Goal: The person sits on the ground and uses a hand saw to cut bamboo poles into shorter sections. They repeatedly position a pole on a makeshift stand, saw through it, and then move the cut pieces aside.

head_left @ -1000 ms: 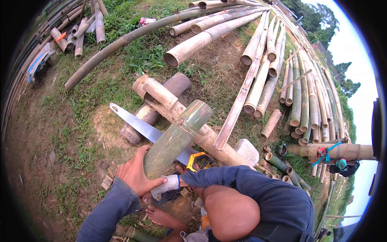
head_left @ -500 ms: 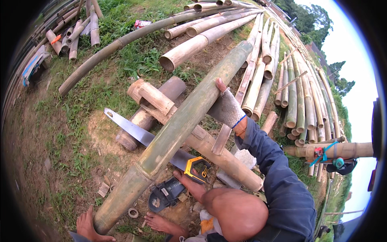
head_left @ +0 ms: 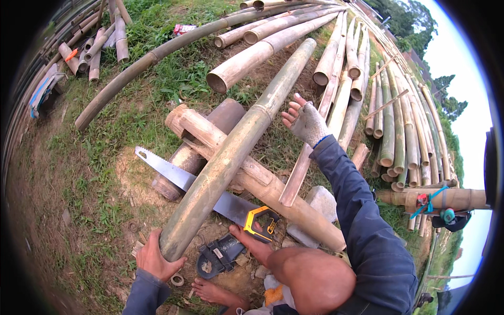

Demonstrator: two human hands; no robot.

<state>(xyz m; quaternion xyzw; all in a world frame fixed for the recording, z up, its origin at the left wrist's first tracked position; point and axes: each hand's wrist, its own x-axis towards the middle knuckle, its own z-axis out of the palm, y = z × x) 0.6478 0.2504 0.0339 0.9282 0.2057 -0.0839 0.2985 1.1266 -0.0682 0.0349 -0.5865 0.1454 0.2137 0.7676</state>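
A green-brown bamboo pole [head_left: 220, 170] slants from near left to far right, lying across a thicker bamboo piece [head_left: 283, 202] on the ground. My bare left hand [head_left: 157, 257] is wrapped round the pole's near end. To the right of the pole, my right hand [head_left: 305, 122] is held open in a grey fingerless glove, fingers apart and not touching the pole. A handsaw [head_left: 236, 208] with a yellow and black handle rests beneath the pole, its blade running out to the left. Its handle lies by my bare foot [head_left: 254, 244].
Several cut bamboo poles [head_left: 391, 121] are stacked at the right, with more at the far side. A long curved pole [head_left: 152, 56] lies on the grass. Close by are a black sandal [head_left: 220, 254], a small bamboo ring [head_left: 177, 280] and a grey block [head_left: 320, 203].
The bamboo pole has slid forward along its length, away from me. My left hand moved forward and right with its near end. My right hand let go of the pole and opened.
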